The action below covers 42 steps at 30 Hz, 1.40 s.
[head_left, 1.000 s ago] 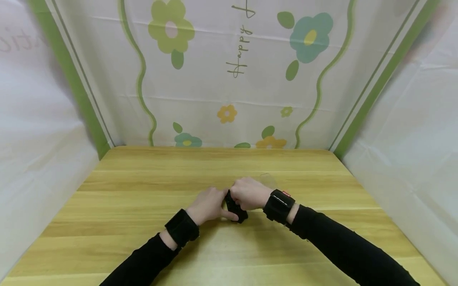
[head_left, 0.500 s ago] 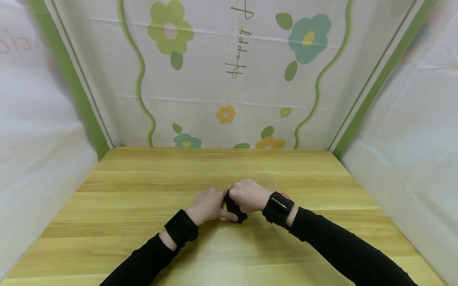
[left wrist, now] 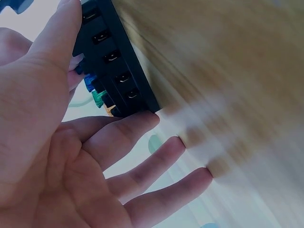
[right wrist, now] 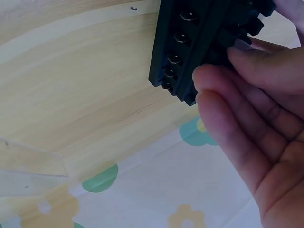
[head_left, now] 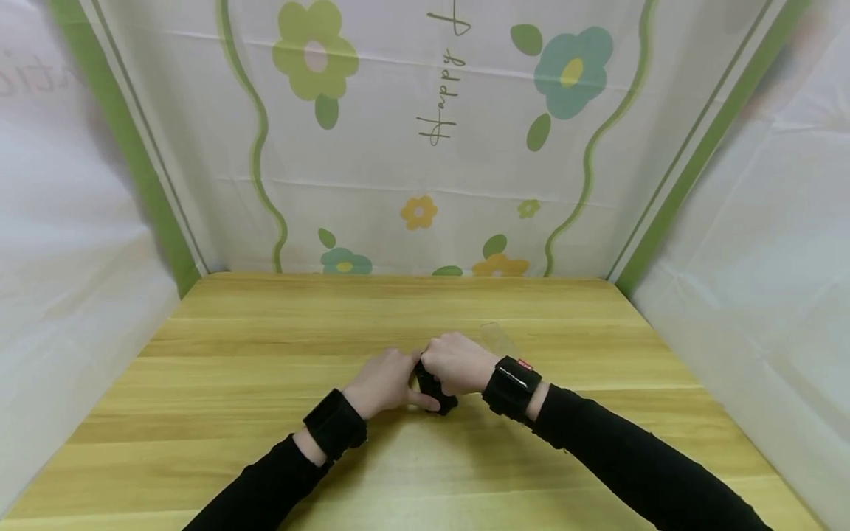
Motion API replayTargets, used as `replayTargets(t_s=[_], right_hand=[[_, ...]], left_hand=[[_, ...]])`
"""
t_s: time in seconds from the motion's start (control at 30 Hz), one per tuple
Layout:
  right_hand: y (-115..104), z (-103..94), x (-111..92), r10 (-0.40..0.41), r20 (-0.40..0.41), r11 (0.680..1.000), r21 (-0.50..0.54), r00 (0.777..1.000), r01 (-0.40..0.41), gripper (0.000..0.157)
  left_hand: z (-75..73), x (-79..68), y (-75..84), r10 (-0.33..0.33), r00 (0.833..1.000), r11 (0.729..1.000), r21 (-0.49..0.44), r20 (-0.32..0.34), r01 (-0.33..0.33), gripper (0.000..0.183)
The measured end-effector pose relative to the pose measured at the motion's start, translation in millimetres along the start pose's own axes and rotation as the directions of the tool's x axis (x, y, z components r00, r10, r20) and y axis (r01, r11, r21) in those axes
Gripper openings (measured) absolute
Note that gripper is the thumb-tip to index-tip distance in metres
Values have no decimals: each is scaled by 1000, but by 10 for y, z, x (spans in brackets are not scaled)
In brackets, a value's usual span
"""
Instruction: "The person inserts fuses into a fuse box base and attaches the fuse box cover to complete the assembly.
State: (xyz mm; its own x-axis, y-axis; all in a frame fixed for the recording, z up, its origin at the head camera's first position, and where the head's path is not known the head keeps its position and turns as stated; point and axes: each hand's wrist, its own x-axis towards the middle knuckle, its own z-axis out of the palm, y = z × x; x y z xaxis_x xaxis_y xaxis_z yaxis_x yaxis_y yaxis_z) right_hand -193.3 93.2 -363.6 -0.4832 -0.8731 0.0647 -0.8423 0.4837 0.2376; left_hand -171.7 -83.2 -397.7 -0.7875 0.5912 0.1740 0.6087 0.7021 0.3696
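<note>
Between both hands stands a black fuse block (head_left: 443, 402) on the wooden table. Metal terminals line its sides, seen closest on the block (left wrist: 111, 56) in the left wrist view. Small blue, green (left wrist: 98, 98) and orange pieces, apparently blade fuses, stick out along its middle. My left hand (head_left: 385, 380) grips the block by its ends with thumb and index finger, its other fingers spread with tips at the table. My right hand (head_left: 458, 363) has thumb and index finger closed at the block's middle row. Whatever lies between those fingertips is hidden.
A clear plastic cover (head_left: 496, 338) lies on the table (head_left: 265, 398) just beyond the right hand. White flower-printed cloth (head_left: 372, 162) hangs behind the table, and plain white cloth walls flank both sides.
Both hands keep their places on the fuse block. The right hand has shifted very slightly left; the whole view has drifted a little as well.
</note>
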Motion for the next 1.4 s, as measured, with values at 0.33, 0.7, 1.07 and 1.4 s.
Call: replayTargets(t_s=[0.33, 0.7, 1.07, 1.4], right_hand=[[5, -51, -39, 16, 56, 999, 36, 998, -18, 28], [-3, -72, -19, -5, 45, 1000, 3, 999, 5, 25], [28, -73, -13, 6, 44, 998, 66, 999, -8, 27], [21, -75, 20, 6, 72, 998, 69, 997, -11, 31]], left_hand=[[7, -9, -36, -11, 1000, 1000, -18, 13, 11, 56], [14, -11, -55, -6, 1000, 1000, -21, 6, 6, 55], [16, -15, -75, -4, 1000, 1000, -17, 4, 4, 55], [23, -9, -67, -1, 1000, 1000, -10, 3, 1, 56]])
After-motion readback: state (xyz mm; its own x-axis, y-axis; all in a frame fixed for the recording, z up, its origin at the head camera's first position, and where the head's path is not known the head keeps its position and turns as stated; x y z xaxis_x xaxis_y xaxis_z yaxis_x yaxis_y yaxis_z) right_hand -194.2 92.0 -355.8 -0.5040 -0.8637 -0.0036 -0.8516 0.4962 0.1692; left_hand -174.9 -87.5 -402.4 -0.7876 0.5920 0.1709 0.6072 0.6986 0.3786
